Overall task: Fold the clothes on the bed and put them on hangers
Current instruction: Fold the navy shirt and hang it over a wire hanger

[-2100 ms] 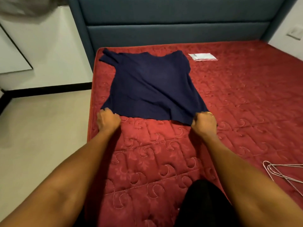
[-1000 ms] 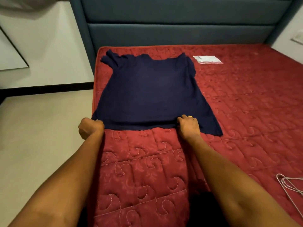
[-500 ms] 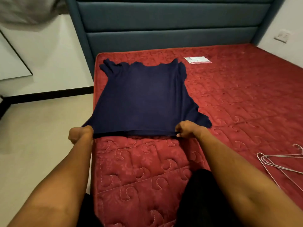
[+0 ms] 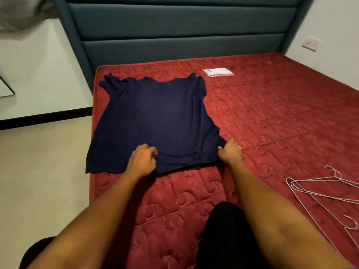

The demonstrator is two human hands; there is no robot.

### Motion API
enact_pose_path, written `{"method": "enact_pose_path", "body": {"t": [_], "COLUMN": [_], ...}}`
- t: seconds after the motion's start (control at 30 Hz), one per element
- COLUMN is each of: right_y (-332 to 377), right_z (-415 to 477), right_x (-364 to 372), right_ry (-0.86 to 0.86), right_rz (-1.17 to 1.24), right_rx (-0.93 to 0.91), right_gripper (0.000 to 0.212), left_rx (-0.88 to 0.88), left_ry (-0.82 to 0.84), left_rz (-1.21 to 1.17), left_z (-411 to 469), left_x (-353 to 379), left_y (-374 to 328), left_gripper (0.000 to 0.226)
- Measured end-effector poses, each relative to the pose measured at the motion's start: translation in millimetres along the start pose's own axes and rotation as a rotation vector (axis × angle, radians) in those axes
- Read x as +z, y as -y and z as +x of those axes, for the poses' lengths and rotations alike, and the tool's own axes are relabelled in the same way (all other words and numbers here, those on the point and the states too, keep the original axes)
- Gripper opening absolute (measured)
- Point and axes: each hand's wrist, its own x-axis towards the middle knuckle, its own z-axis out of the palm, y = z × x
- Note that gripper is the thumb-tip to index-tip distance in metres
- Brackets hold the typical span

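Observation:
A navy blue T-shirt [image 4: 155, 121] lies spread flat on the left part of the red quilted mattress [image 4: 272, 117], neck toward the headboard, its near left corner hanging over the bed's edge. My left hand [image 4: 142, 162] rests on the shirt near the middle of the hem, fingers curled and pinching the cloth. My right hand [image 4: 230, 152] grips the hem's right corner. Several wire hangers [image 4: 328, 191] lie on the mattress at the right.
A small white packet [image 4: 218, 71] lies on the mattress near the teal padded headboard [image 4: 174, 35]. Pale floor [image 4: 42, 181] runs along the bed's left side. Dark cloth [image 4: 223, 239] covers my knee at the bottom.
My left hand let go of the hem's left corner and moved right onto the middle of the hem. The shirt has settled flat, its left corner now draped over the bed's edge.

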Motion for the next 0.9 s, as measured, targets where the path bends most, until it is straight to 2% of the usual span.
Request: {"method": "enact_pose_path", "body": {"t": [0.1,0.17,0.23,0.33,0.4,0.47,0.53,0.63,0.73,0.83,0.9], "right_y": [-3,-10,-18,-19,-12,-1,5,24,48,80,100], "right_z": [-1,-4,-2,7,18,28,45,92,149,217,272], "right_x": [-15,-31,-42,-51,-49,-45,-36,-21,-5,16,38], "right_ry": [-0.008,-0.037,0.071,0.171,0.192,0.226,0.237,0.195,0.135,0.122,0.163], "right_rz": [0.095,0.053,-0.052,-0.125,-0.074,-0.046,-0.010,0.148,0.354,0.576,0.751], "right_rx": [0.070,0.183,0.265,0.264,0.228,0.174,0.150,0.139,0.149,0.149,0.166], "right_gripper": [0.047,0.048,0.054,0.061,0.066,0.066,0.066,0.066,0.060,0.052,0.058], "left_rx": [0.085,0.111,0.082,0.019,-0.012,0.017,0.090,0.182,0.217,0.222,0.202], "left_ry": [0.156,0.233,0.368,0.594,0.653,0.635,0.536,0.347,0.268,0.233,0.218], "left_rz": [-0.023,0.013,-0.017,-0.155,-0.189,-0.140,-0.050,0.104,0.162,0.223,0.260], "left_z": [8,13,20,32,45,63,84,138,201,278,325], "left_x": [4,2,-2,-5,-3,1,6,16,28,50,62], "left_y": [-21,-29,-35,-45,-50,-53,-53,-50,-47,-35,-25], "left_gripper": [0.026,0.023,0.020,0.018,0.021,0.024,0.023,0.025,0.020,0.036,0.048]}}
